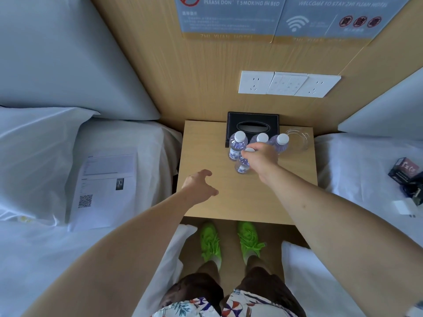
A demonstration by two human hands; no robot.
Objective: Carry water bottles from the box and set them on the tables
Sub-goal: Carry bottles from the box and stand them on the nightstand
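Fourth bottle on the counter
Right hand fingers grip its neck — left hand hovers, fingers loosely spread.

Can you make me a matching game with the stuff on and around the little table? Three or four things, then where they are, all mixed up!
Things:
1. tissue box
2. paper with a square code
3. green shoes
4. right hand

Places:
A. on the floor below the table's near edge
B. at the back of the table, behind the bottles
C. on top of the front bottle
D. on the bed to the left

Pairs: 1-B, 2-D, 3-A, 4-C
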